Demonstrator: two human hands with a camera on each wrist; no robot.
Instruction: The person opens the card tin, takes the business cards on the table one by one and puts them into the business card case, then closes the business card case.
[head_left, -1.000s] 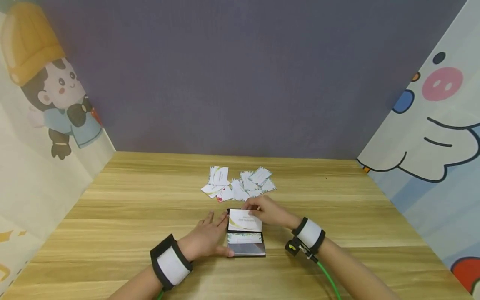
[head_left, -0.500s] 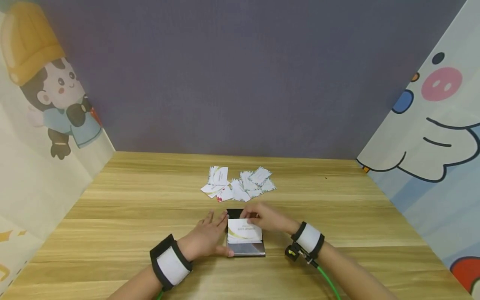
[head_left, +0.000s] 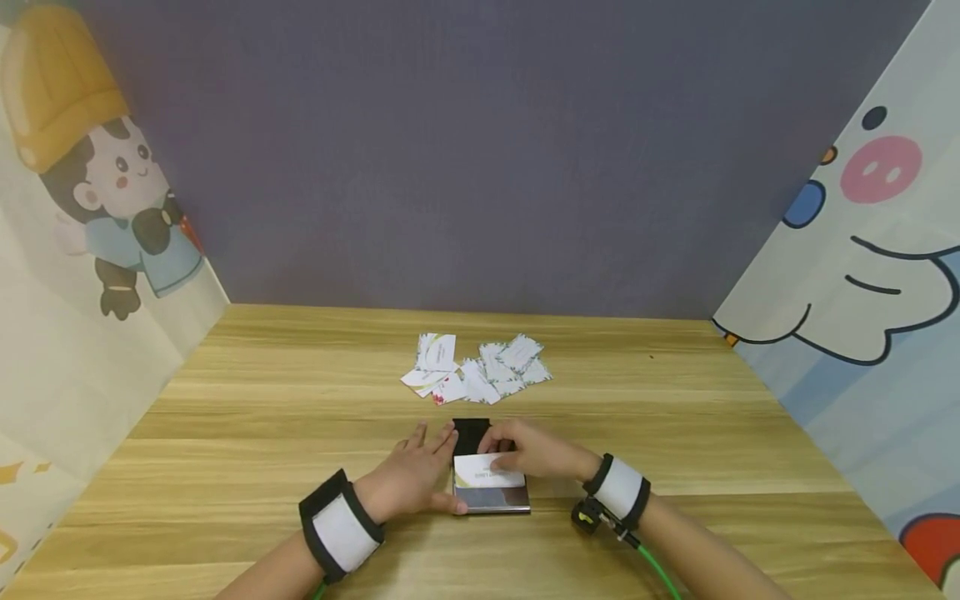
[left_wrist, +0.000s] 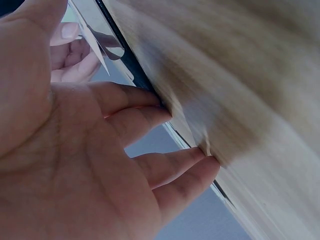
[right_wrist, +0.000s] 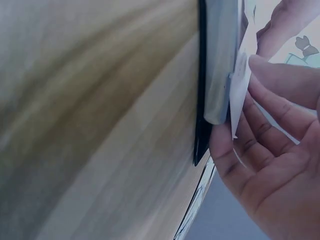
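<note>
A black card case [head_left: 468, 433] with a shiny metal front pocket [head_left: 491, 499] lies open on the table. My right hand [head_left: 536, 450] pinches a white business card [head_left: 476, 471] by its far edge, thumb on top and fingers beneath. The card's near end overlaps the metal pocket. In the right wrist view the card [right_wrist: 242, 75] stands slightly tilted against the pocket. My left hand [head_left: 408, 479] lies spread along the case's left side, thumb at the near left corner and fingertips by the far left edge. Its fingers [left_wrist: 170, 170] are straight in the left wrist view.
Beyond the case several white business cards [head_left: 517, 354] lie loosely overlapped on the wooden table [head_left: 300, 392]. A dark grey panel [head_left: 480, 158] stands behind the table, with printed cartoon sheets on both sides. A green cable [head_left: 658, 571] runs along the right forearm.
My right hand has drawn the card toward me, down over the metal pocket, covering the floral card there and baring the case's black far part. The left hand stays in place.
</note>
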